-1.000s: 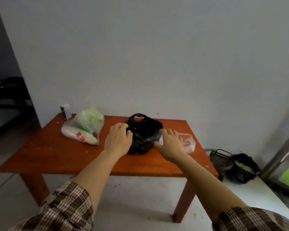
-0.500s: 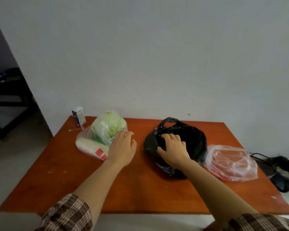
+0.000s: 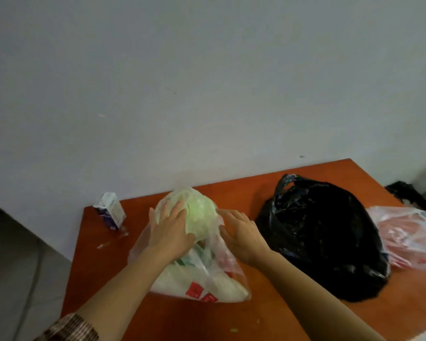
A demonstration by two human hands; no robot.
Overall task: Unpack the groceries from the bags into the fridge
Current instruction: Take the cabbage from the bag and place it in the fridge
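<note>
On table, left of middle and near wall: clear bag, slumped on its side, thin and crinkled. Inside, at far end, pale green cabbage, round, leaf veins showing through the plastic. At near end, long white vegetable with red label squares. Between them, something green and something red, too blurred to name. Left hand laid flat on cabbage's left side, fingers straight and spread; on bare leaf or on plastic, cannot tell. Right hand just right of cabbage, fingers spread and only lightly bent, touching bag's loose film, gripping nothing. Right of clear bag, close but apart: black bag, bulging, one handle loop standing up. Just beside that, farther right: pinkish bag with red contents. Left of clear bag, by wall: small carton, tilted. Checked sleeve at bottom left.

Against half a second ago: right hand gone from black bag over to clear bag; left hand moved up from bag's near right side onto cabbage. Bags and carton lying as before. View swung left and downward, clear bag now mid-frame.
</note>
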